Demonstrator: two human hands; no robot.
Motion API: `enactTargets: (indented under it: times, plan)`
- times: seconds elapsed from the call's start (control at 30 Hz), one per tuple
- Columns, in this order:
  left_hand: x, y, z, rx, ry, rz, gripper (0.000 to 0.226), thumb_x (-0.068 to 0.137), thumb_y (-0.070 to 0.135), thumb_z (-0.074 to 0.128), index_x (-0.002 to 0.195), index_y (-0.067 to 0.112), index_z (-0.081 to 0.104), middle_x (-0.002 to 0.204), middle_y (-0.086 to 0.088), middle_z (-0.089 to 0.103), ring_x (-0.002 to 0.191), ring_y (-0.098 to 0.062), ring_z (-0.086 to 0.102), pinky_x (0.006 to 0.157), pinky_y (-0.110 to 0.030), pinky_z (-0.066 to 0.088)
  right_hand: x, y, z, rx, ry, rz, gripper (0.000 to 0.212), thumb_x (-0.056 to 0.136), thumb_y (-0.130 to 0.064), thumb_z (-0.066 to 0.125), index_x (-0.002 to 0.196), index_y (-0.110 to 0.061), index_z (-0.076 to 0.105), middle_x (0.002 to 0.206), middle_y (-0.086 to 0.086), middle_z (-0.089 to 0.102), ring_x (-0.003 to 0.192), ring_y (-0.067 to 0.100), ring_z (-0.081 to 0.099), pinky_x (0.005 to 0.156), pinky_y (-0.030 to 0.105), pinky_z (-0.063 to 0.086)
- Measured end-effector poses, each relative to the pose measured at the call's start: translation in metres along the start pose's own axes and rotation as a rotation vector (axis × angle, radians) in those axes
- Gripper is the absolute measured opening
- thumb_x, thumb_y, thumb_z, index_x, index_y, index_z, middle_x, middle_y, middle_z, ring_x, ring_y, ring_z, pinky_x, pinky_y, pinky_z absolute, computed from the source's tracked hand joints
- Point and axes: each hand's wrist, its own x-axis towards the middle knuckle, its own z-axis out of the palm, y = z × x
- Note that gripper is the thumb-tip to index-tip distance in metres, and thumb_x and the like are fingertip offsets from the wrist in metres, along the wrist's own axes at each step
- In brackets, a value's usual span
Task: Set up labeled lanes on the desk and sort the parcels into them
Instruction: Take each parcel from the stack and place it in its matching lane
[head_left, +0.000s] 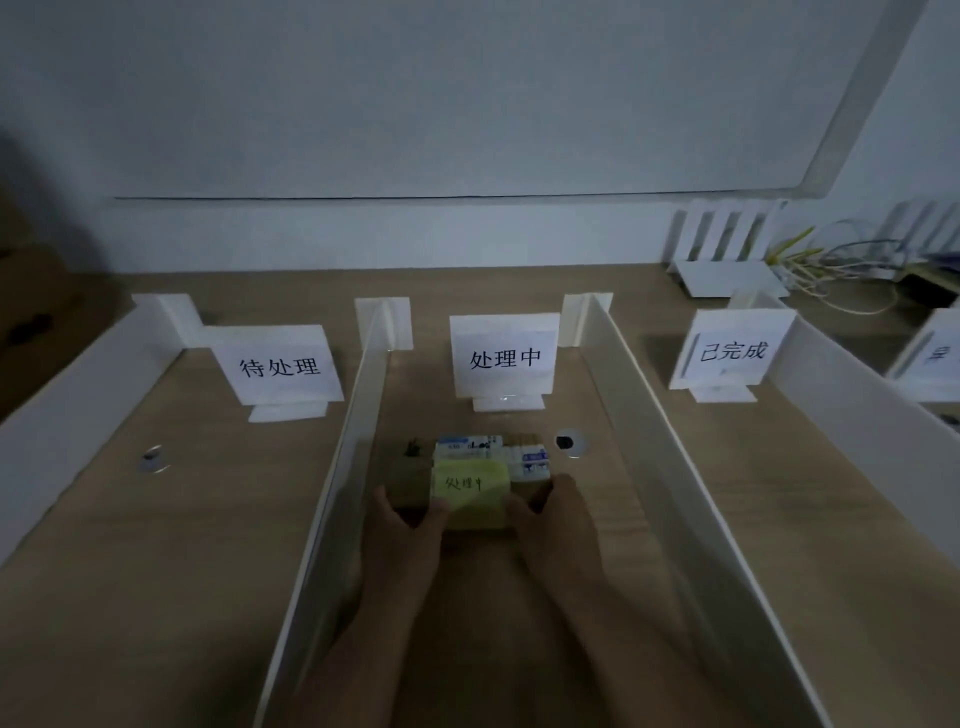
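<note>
The left hand (410, 525) and right hand (556, 519) clasp the parcel (411, 480) between them by its two ends, its yellow note (470, 493) between the thumbs, the 处理中 sign (504, 358) standing beyond the fingertips.

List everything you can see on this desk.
Parcel: one, brown, middle lane, held in both hands.
Sticky note: one, yellow, on the parcel's top.
Lane signs: four, white, lanes' far ends; rightmost cut off.
Dividers: four, white, upright, bounding lanes.
Cable holes: two, silver-rimmed, left and middle lanes.
Router: one, white, back right, with cables.
Desk: one, wood-brown, underneath.
Left hand: grips parcel's left end.
Right hand: grips parcel's right end.
</note>
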Motion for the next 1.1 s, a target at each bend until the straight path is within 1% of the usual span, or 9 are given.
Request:
enactTargets:
  times: [0.1, 0.17, 0.27, 0.43, 0.53, 0.63, 0.77, 0.93, 1.1]
  plan:
    - [0.032, 0.016, 0.003, 0.024, 0.026, 0.047, 0.078, 0.086, 0.030, 0.066, 0.148, 0.017, 0.020, 0.146, -0.010, 0.036, 0.129, -0.026, 0.039, 0.099, -0.038, 0.038, 0.036, -0.016, 0.009, -0.001, -0.007, -0.003, 0.037, 0.085, -0.033, 0.067, 0.111, -0.013, 0.049, 0.110, 0.003, 0.060, 0.095, 0.016, 0.058, 0.074, 0.029, 0.048]
    - [0.050, 0.026, 0.004, 0.049, 0.036, 0.062, 0.080, 0.087, 0.032, 0.065, 0.149, 0.016, 0.017, 0.148, -0.010, 0.033, 0.131, -0.027, 0.037, 0.101, -0.038, 0.036, 0.058, -0.026, 0.016, 0.005, -0.022, -0.020, 0.036, 0.086, -0.029, 0.067, 0.111, -0.012, 0.048, 0.111, 0.003, 0.060, 0.090, 0.014, 0.055, 0.066, 0.024, 0.043]
    - [0.076, 0.034, 0.006, 0.028, 0.045, 0.038, 0.081, 0.087, 0.032, 0.065, 0.149, 0.016, 0.016, 0.145, -0.011, 0.036, 0.127, -0.027, 0.042, 0.091, -0.035, 0.039, 0.084, -0.037, 0.024, 0.016, -0.032, -0.039, 0.034, 0.088, -0.025, 0.065, 0.113, -0.011, 0.047, 0.111, 0.001, 0.059, 0.088, 0.010, 0.053, 0.062, 0.018, 0.041]
    - [0.110, 0.038, 0.014, -0.029, 0.051, 0.011, 0.081, 0.087, 0.029, 0.064, 0.149, 0.021, 0.013, 0.145, -0.011, 0.035, 0.126, -0.029, 0.043, 0.090, -0.037, 0.040, 0.112, -0.047, 0.034, -0.008, -0.004, -0.057, 0.038, 0.088, -0.026, 0.065, 0.115, -0.008, 0.046, 0.116, 0.008, 0.058, 0.093, 0.017, 0.056, 0.067, 0.024, 0.045]
    - [0.119, 0.036, 0.017, -0.047, 0.055, 0.006, 0.080, 0.088, 0.029, 0.063, 0.150, 0.024, 0.012, 0.146, -0.011, 0.035, 0.125, -0.029, 0.043, 0.089, -0.037, 0.041, 0.118, -0.051, 0.035, -0.016, 0.007, -0.061, 0.042, 0.088, -0.028, 0.065, 0.118, -0.007, 0.044, 0.119, 0.010, 0.058, 0.104, 0.025, 0.059, 0.079, 0.034, 0.051]
    - [0.117, 0.038, 0.018, -0.039, 0.056, -0.017, 0.082, 0.088, 0.030, 0.062, 0.150, 0.024, 0.009, 0.147, -0.012, 0.033, 0.125, -0.030, 0.043, 0.087, -0.036, 0.040, 0.117, -0.052, 0.033, -0.023, -0.009, -0.051, 0.044, 0.089, -0.030, 0.064, 0.120, -0.008, 0.042, 0.121, 0.009, 0.057, 0.106, 0.024, 0.058, 0.077, 0.030, 0.048]
    - [0.104, 0.050, 0.013, 0.012, 0.096, -0.014, 0.088, 0.089, 0.032, 0.062, 0.152, 0.021, 0.001, 0.154, -0.011, 0.021, 0.136, -0.031, 0.031, 0.102, -0.042, 0.035, 0.112, -0.058, 0.023, -0.031, -0.032, -0.064, 0.049, 0.089, -0.038, 0.062, 0.121, -0.005, 0.045, 0.118, 0.011, 0.059, 0.104, 0.025, 0.059, 0.076, 0.031, 0.048]
    - [0.071, 0.062, 0.001, 0.059, 0.170, 0.093, 0.084, 0.086, 0.030, 0.064, 0.151, 0.017, 0.012, 0.153, -0.011, 0.026, 0.138, -0.028, 0.030, 0.111, -0.046, 0.032, 0.083, -0.065, 0.004, -0.107, 0.080, -0.141, 0.048, 0.089, -0.044, 0.058, 0.119, -0.006, 0.051, 0.114, 0.012, 0.057, 0.099, 0.025, 0.058, 0.077, 0.036, 0.051]
    - [0.015, 0.083, -0.030, 0.068, 0.148, 0.146, 0.059, 0.089, 0.024, 0.059, 0.143, 0.014, 0.035, 0.138, -0.008, 0.049, 0.120, -0.022, 0.050, 0.097, -0.037, 0.044, 0.027, -0.085, -0.012, -0.169, 0.095, -0.256, 0.041, 0.089, -0.037, 0.059, 0.122, -0.013, 0.053, 0.118, 0.004, 0.057, 0.104, 0.020, 0.058, 0.080, 0.032, 0.049]
